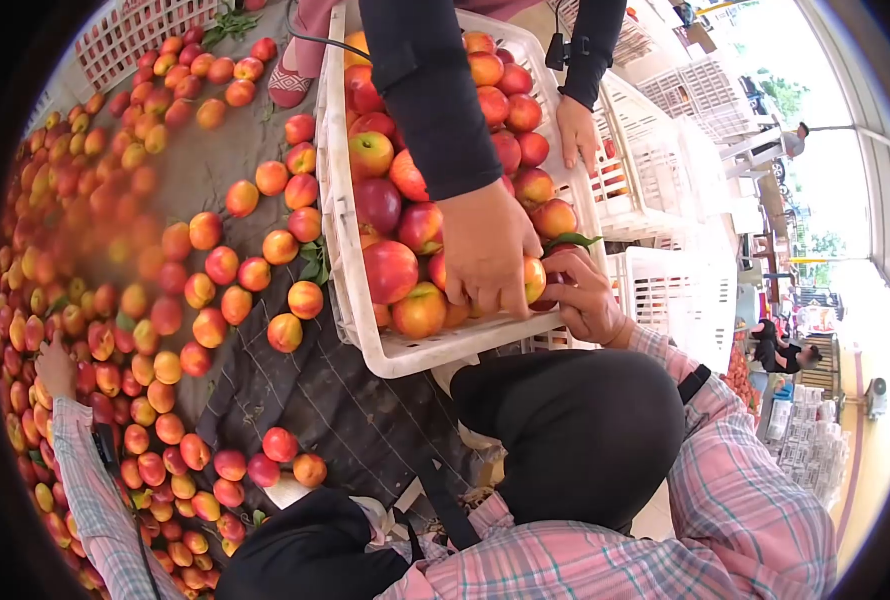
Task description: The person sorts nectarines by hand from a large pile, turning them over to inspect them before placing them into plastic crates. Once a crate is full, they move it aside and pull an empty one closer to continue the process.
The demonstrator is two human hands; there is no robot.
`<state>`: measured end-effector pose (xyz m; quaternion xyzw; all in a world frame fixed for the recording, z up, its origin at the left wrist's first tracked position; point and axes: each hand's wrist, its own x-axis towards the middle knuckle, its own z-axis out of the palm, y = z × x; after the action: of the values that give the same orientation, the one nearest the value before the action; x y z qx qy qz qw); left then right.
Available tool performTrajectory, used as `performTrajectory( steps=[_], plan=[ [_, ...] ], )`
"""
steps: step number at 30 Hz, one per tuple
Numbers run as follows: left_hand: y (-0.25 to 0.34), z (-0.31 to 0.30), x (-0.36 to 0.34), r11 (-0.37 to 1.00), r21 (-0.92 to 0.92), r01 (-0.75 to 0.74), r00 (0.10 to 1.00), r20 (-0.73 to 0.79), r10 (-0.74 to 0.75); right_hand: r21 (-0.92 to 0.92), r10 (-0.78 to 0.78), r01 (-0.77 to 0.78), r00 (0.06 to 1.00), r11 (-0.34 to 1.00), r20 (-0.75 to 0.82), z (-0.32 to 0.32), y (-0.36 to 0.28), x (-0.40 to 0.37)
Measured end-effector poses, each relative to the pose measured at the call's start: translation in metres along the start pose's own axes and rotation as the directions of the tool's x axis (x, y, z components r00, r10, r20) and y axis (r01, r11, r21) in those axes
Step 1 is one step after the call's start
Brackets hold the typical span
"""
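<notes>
On the far left, my left hand (57,368) reaches into a wide pile of red and yellow nectarines (170,428); its fingertips are partly hidden among the fruit. At the near right corner of a white plastic crate (390,362), my right hand (587,300) has its fingers curled round a dark red nectarine (543,303), mostly hidden by them. Beside it, a co-worker's hand (487,245) in a black sleeve presses down on nectarines in the same crate. That person's other hand (577,132) rests by the crate's right rim.
Loose nectarines (305,299) lie on a dark ground sheet (305,390) left of the crate. More white crates (665,290) stand to the right, and another crate (135,40) is at the upper left. A green leaf (573,240) sticks out among the crated fruit. People are farther off at right.
</notes>
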<state>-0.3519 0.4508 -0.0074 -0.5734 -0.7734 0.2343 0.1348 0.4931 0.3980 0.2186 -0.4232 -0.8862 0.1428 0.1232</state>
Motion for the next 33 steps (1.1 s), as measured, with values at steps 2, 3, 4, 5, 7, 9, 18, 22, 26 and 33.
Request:
performTrajectory(
  steps=[2,3,4,5,7,9,18,22,26,33],
  plan=[
    [-0.005,0.006,0.001,0.999,0.035,0.009,0.997,-0.075,-0.006,-0.003,-0.028,0.028,0.999,1.0,-0.02,0.0,0.002,0.0],
    [-0.009,0.009,0.004,1.0,-0.011,0.025,0.999,-0.031,-0.025,-0.003,-0.029,0.029,0.999,1.0,-0.026,0.0,0.002,0.001],
    [-0.012,0.012,0.008,0.998,-0.056,0.041,0.999,0.01,-0.04,0.005,-0.017,0.018,1.0,1.0,-0.023,-0.001,0.001,0.001],
    [-0.015,0.016,0.01,0.998,-0.054,0.037,0.999,-0.001,-0.037,0.013,-0.004,0.004,1.0,1.0,-0.02,-0.001,0.0,0.001],
    [-0.014,0.017,0.012,1.0,-0.021,0.007,1.0,-0.018,-0.007,0.011,0.004,-0.003,0.999,1.0,-0.044,-0.001,0.0,0.0],
    [0.002,-0.004,0.005,0.999,-0.01,0.049,0.999,-0.012,-0.049,0.018,0.006,-0.005,0.997,1.0,-0.081,0.0,0.001,-0.001],
    [0.012,-0.012,-0.016,0.977,-0.201,-0.064,0.991,-0.13,0.038,-0.009,0.021,-0.022,0.987,1.0,-0.157,0.005,0.001,-0.003],
    [0.045,-0.075,-0.051,0.852,-0.493,-0.174,0.937,-0.349,-0.011,-0.039,0.0,-0.007,0.985,0.999,-0.174,0.007,0.004,-0.004],
    [0.078,-0.173,-0.095,0.596,-0.773,-0.216,0.951,-0.304,-0.049,-0.049,-0.011,0.001,0.98,0.999,-0.199,0.006,0.004,-0.005],
    [0.137,-0.346,-0.172,-0.002,-0.983,-0.181,0.953,-0.176,0.245,-0.061,-0.055,0.041,0.966,0.997,-0.254,0.009,0.008,-0.01]
  ],
)
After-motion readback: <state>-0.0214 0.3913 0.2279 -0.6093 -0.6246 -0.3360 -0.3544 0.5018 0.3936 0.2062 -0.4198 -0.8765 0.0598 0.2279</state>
